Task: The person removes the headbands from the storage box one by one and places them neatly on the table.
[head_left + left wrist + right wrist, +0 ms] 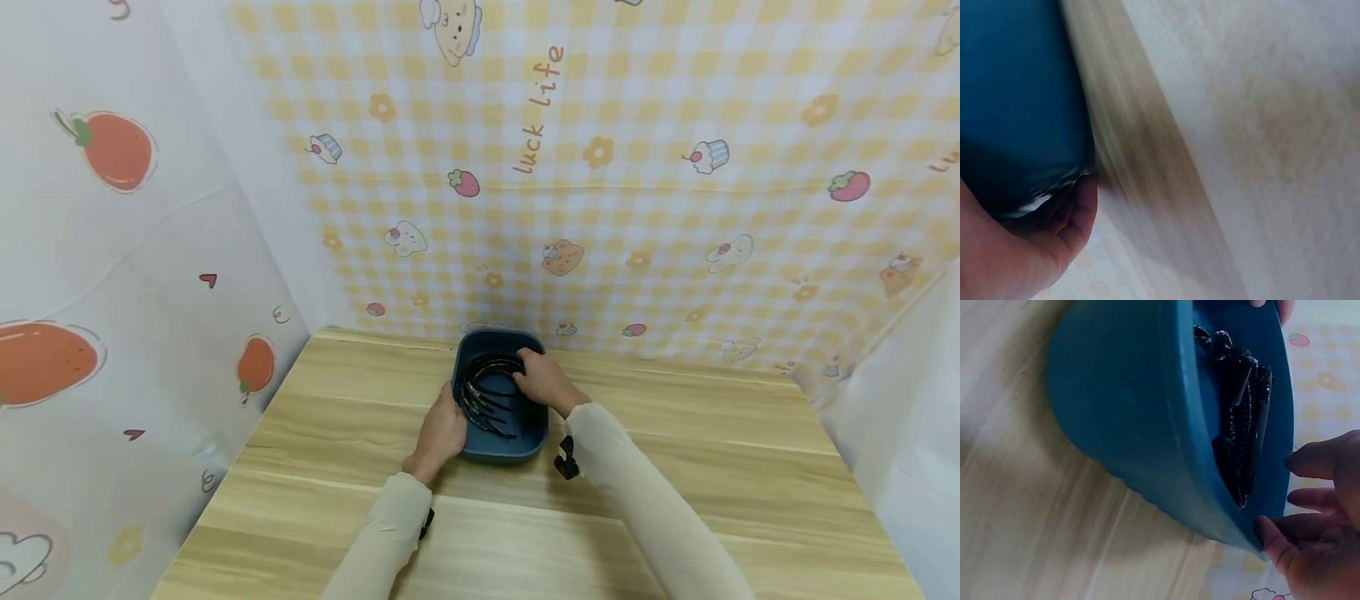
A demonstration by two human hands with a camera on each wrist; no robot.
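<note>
A dark blue plastic basin (495, 452) stands against the back of the table. Inside lie several curved black headbands (483, 398), some with a glittery or toothed surface. My left hand (442, 425) grips the basin's left side; in the left wrist view its curled fingers (1079, 215) are at the outer wall. My right hand (547, 382) reaches over the right rim, fingertips near the ends of the headbands in the head view. In the right wrist view its spread, loosely bent fingers (1310, 459) are right at the rim, holding none of the headbands (1250, 419).
The wood-grain table (675, 467) extends on both sides of the basin. A yellow checked cloth (637, 217) with printed cartoons hangs close behind it, and a white printed sheet (187, 275) borders the left. Both wrists carry small black camera mounts (567, 458).
</note>
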